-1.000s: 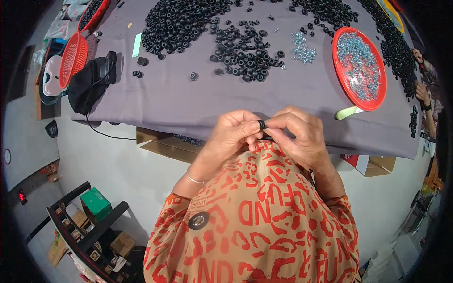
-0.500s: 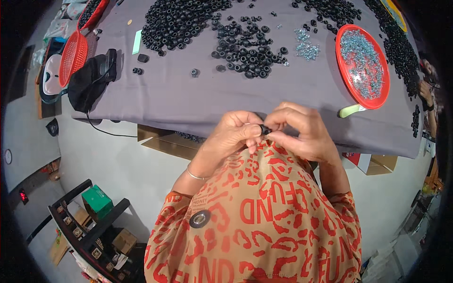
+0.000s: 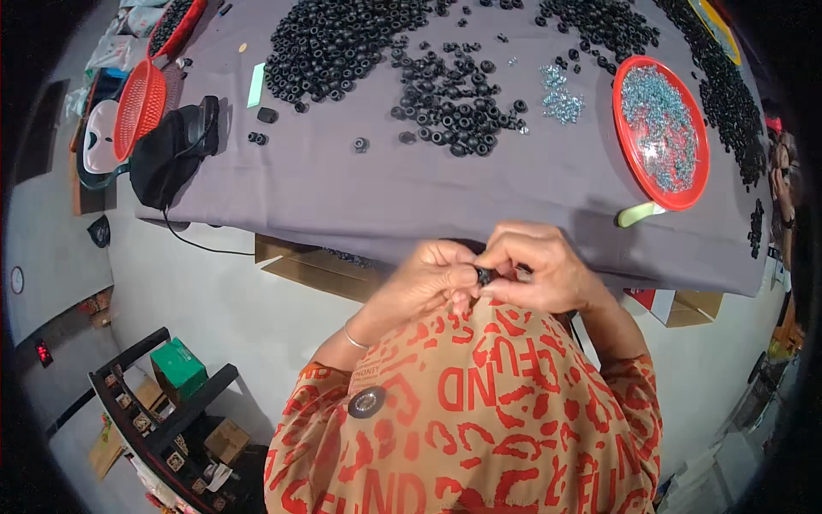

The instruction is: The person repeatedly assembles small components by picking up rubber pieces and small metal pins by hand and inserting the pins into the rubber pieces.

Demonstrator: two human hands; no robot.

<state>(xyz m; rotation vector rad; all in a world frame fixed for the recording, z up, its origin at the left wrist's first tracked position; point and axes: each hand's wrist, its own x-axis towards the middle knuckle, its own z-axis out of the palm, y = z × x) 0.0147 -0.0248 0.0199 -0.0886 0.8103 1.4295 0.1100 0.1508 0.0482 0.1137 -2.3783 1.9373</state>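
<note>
Two hands [image 3: 430,278] [image 3: 548,267] together, fingers [image 3: 507,246] curled, pinching one black piece [image 3: 485,277].

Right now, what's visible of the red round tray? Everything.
The red round tray looks like plastic, with a raised rim. It seems to lie flat on the grey cloth, toward the right. Small silvery pieces cover most of its floor, red showing between them. A pale green handle lies at its near edge; I can't tell whether they touch. The right hand is apart from it.
</note>
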